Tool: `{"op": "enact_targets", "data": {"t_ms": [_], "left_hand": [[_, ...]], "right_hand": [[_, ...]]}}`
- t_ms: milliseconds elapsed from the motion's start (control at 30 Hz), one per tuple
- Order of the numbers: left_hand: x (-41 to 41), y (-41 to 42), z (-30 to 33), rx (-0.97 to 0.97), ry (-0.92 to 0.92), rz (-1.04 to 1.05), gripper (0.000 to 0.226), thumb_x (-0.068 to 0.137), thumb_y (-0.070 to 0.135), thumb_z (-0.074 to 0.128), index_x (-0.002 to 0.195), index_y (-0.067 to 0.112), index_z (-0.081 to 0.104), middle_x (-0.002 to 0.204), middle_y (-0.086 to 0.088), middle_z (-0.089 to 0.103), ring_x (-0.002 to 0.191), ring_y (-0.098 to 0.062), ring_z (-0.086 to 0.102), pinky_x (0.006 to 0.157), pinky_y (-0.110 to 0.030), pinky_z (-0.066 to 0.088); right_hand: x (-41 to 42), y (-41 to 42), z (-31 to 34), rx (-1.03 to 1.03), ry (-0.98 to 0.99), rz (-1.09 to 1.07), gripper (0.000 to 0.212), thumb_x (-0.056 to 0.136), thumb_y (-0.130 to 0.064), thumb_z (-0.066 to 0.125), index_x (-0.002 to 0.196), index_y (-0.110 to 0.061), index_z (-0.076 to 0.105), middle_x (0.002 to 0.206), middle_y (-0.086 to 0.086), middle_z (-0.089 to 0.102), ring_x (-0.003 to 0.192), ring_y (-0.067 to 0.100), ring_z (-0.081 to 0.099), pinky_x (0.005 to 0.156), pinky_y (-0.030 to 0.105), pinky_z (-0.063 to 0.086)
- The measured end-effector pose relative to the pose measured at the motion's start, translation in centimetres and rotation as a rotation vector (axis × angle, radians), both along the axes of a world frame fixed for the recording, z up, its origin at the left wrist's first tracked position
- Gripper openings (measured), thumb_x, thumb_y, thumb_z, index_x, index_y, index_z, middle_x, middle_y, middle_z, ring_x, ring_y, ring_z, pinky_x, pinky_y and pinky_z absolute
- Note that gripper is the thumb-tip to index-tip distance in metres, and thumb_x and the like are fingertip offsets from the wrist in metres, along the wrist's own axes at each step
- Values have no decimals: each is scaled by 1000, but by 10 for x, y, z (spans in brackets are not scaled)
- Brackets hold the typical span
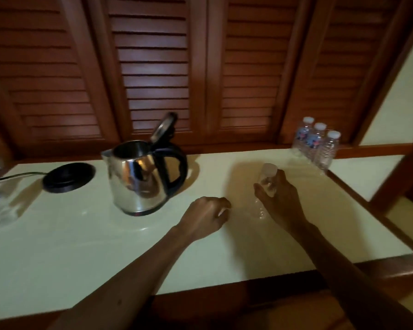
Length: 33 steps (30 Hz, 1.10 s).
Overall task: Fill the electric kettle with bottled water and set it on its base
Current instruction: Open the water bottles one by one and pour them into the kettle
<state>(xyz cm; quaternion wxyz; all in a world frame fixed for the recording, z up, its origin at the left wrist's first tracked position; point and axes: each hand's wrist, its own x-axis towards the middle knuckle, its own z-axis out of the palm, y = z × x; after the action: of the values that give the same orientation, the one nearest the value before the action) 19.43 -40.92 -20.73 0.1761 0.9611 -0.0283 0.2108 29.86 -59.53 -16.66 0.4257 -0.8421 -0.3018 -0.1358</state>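
On counter (57,246), open kettle (138,179), bottle (267,184) gripped

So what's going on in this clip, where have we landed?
A person is at a pale counter. The right hand grips a clear plastic bottle, cap on, just above the counter. The left hand holds nothing, fingers loosely curled. The steel kettle stands lid open on the counter, beside its black base, not on it. Three more capped bottles stand at the back right.
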Motion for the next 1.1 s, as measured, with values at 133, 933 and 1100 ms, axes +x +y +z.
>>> {"op": "enact_targets", "data": {"t_ms": [133, 933, 1100], "left_hand": [[74, -29, 6, -132, 28, 33, 24, 88, 26, 63, 110, 22, 71, 101, 1, 76, 90, -21, 70, 81, -34, 55], [228, -18, -15, 5, 200, 425, 51, 98, 46, 43, 142, 20, 46, 146, -5, 45, 136, -21, 40, 110, -42, 33], [230, -16, -17, 0, 208, 426, 53, 97, 50, 43, 142, 22, 46, 146, -3, 45, 137, -20, 38, 112, -42, 32]], "right_hand": [[63, -43, -3, 30, 39, -64, 51, 83, -37, 69, 120, -12, 45, 103, 5, 64, 90, 22, 60, 76, 30, 46], [284, 27, -38, 154, 311, -203, 45, 72, -22, 80, 109, -6, 59, 106, 10, 67, 84, 15, 55, 69, 21, 39], [292, 36, -39, 145, 322, -239, 46, 72, -18, 81, 111, -6, 59, 107, 12, 67, 88, 20, 61, 65, 20, 37]]}}
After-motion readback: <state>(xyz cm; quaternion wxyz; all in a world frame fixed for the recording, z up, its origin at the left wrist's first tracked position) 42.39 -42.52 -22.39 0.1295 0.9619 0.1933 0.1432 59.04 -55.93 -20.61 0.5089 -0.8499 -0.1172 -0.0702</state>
